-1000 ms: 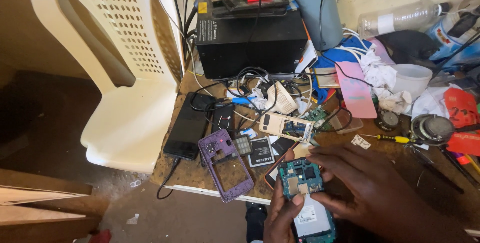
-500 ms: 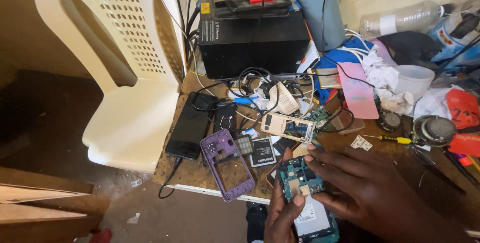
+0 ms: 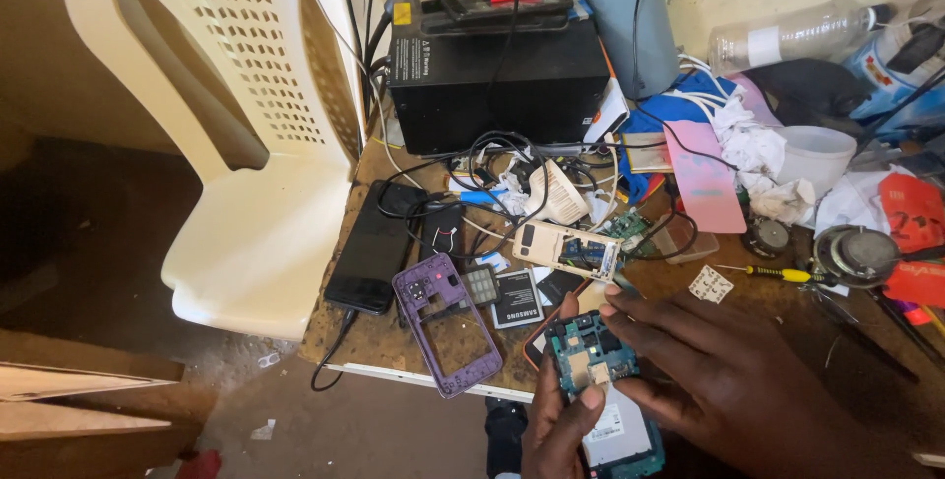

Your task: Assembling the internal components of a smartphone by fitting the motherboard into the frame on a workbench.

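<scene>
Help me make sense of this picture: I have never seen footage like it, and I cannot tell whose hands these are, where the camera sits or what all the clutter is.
No machine is at work: these are a person's two bare hands, filmed by a camera worn on the head and looking down. The left hand and the right hand together hold an opened phone, with its green circuit board facing up. Beneath them is a worn wooden table crowded with parts: a purple phone frame, a black phone lying flat, a beige opened handset, a phone battery, tangled cables and a yellow-handled screwdriver. At the back stand a black box and a clear plastic bottle lying on its side. A white plastic chair stands to the left of the table.
</scene>
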